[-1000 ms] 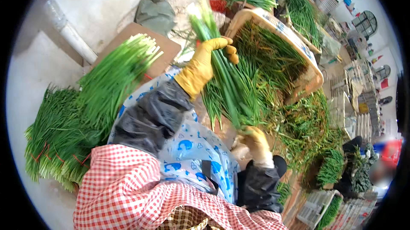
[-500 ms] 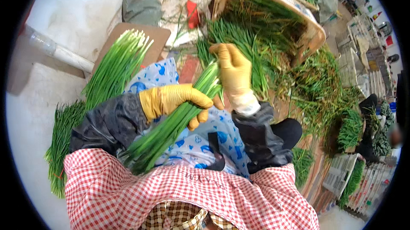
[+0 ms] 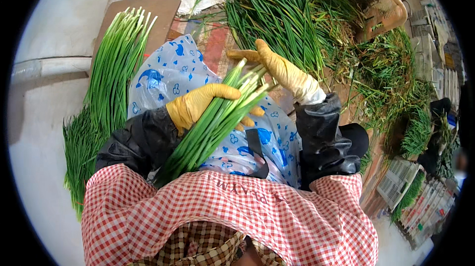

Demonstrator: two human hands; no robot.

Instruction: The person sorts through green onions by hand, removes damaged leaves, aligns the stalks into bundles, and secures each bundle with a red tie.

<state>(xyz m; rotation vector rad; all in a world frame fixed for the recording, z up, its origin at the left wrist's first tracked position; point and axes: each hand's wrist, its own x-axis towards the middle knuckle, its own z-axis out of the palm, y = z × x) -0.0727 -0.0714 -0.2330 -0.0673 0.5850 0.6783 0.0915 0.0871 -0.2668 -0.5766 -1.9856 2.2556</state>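
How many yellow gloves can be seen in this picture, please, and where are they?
2. The left glove is around a bunch of green stalks; the right glove is close to their pale ends. Others may be hidden.

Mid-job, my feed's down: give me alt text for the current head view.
A yellow-gloved left hand grips a bunch of green stalks, pale ends forward, above a blue-patterned plastic sheet, while the gloved right hand is open beside those ends. More stalks lie partly on a brown board at left; loose greens spread ahead.
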